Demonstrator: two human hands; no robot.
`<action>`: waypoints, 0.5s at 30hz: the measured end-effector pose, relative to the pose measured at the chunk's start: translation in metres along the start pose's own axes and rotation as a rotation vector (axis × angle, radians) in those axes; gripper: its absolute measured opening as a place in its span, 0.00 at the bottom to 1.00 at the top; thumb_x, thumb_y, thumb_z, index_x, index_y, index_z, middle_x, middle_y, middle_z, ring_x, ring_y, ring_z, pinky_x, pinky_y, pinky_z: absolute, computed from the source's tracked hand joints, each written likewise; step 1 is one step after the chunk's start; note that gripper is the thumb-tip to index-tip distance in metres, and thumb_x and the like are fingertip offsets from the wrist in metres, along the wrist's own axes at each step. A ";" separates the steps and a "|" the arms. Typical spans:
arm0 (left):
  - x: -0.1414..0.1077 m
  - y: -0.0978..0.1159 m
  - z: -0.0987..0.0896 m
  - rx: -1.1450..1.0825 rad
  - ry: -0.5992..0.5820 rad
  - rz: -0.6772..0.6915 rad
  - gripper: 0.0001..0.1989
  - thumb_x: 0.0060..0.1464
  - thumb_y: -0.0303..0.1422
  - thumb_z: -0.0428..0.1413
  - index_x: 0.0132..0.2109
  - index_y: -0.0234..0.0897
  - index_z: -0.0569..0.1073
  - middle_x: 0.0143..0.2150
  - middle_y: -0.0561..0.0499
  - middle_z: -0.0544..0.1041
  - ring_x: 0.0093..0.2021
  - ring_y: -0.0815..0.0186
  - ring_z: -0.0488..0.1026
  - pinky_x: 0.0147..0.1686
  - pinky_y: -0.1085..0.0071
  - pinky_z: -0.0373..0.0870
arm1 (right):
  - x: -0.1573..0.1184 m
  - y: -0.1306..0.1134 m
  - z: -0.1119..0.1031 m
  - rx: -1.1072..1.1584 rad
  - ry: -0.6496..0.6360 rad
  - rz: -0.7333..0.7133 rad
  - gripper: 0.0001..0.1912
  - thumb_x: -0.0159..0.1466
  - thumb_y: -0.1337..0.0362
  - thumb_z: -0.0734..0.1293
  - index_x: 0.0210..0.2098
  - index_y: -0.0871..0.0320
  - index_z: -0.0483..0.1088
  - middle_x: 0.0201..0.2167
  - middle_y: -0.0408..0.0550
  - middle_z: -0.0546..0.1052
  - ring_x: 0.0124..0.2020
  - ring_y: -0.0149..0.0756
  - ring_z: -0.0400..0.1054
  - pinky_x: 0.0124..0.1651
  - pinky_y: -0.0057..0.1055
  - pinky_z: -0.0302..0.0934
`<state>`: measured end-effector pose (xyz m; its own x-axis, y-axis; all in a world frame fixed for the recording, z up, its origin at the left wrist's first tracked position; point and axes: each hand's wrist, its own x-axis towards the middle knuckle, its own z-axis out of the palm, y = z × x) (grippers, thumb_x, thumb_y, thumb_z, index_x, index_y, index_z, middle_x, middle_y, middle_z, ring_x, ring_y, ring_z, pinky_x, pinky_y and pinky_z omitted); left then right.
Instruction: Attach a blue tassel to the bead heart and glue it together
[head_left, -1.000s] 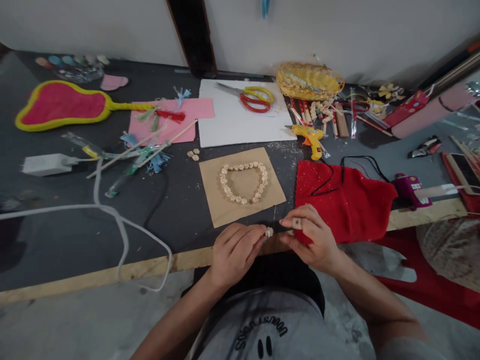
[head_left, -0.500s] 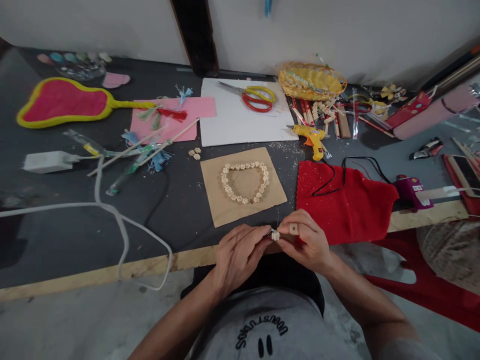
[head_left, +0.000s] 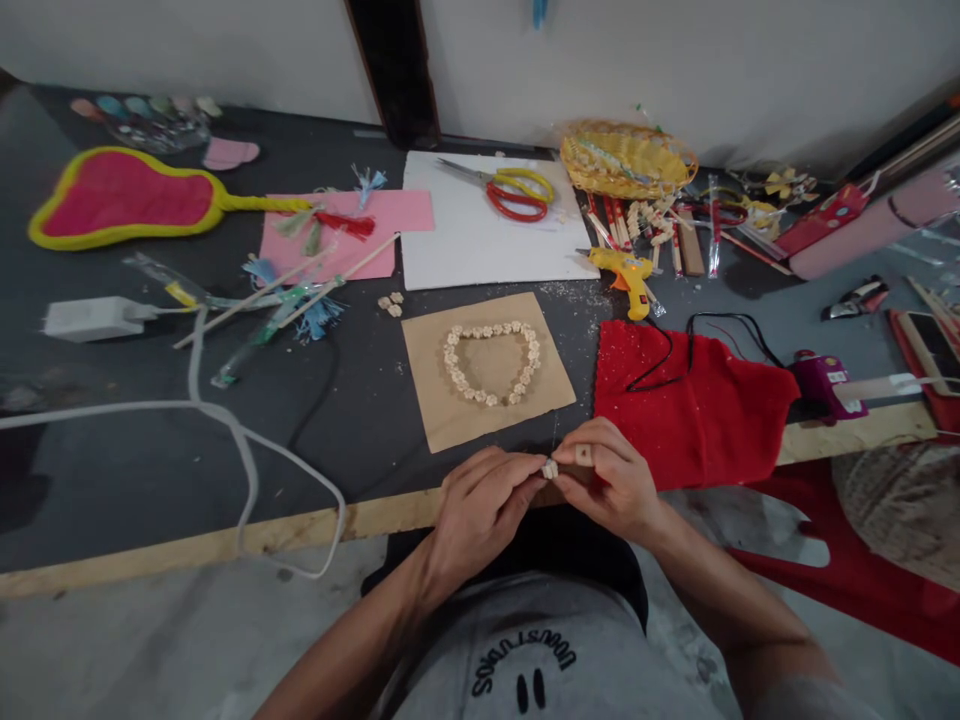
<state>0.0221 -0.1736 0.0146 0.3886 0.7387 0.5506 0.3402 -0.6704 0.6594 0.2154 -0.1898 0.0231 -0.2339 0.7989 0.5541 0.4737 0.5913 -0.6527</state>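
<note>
The head view shows both bare hands meeting just above the wooden near edge of the dark grey table [head_left: 187, 460]. The left hand [head_left: 480, 510] has its thumb and index finger closed on a small pale flower bead [head_left: 550, 470], its other fingers curled alongside. The right hand [head_left: 615, 485] pinches at the right side of the same bead, fingers bent; a small tan square [head_left: 583, 455] with a dark dot lies against them.

Just beyond the hands, slightly to the left, is a brown card [head_left: 427, 415], carrying a loop of pale flower beads [head_left: 452, 365] laid out in a rounded, roughly heart-like outline. A few loose beads [head_left: 390, 304] sit on the table near the card's far left corner.

Farther back, a white board [head_left: 450, 255] bears scissors [head_left: 517, 210] with yellow and red handles. At its right edge lies a yellow glue gun [head_left: 626, 272], with a yellow woven basket [head_left: 630, 165] behind. A red cloth [head_left: 697, 430] spreads to the right of the card, under a black cord [head_left: 688, 350]. Far left is a pink shape [head_left: 135, 195] with a yellow rim and twisted handle.
</note>
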 end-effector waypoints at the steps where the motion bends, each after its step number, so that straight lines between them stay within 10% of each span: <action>1: 0.000 0.000 0.000 -0.006 0.001 -0.001 0.05 0.65 0.25 0.55 0.44 0.38 0.74 0.33 0.53 0.82 0.30 0.70 0.79 0.34 0.75 0.75 | 0.000 0.000 0.000 0.003 -0.002 0.001 0.10 0.65 0.69 0.69 0.46 0.56 0.73 0.35 0.49 0.79 0.36 0.36 0.74 0.38 0.33 0.71; 15: -0.001 -0.001 0.001 -0.004 0.014 0.007 0.03 0.65 0.26 0.55 0.44 0.38 0.74 0.32 0.53 0.82 0.30 0.70 0.78 0.34 0.74 0.75 | 0.002 0.001 0.001 0.009 0.005 -0.073 0.13 0.66 0.71 0.68 0.49 0.55 0.73 0.34 0.48 0.79 0.35 0.35 0.73 0.37 0.34 0.71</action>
<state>0.0224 -0.1737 0.0129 0.3786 0.7351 0.5624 0.3340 -0.6752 0.6577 0.2151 -0.1878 0.0230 -0.2637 0.7529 0.6030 0.4482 0.6492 -0.6146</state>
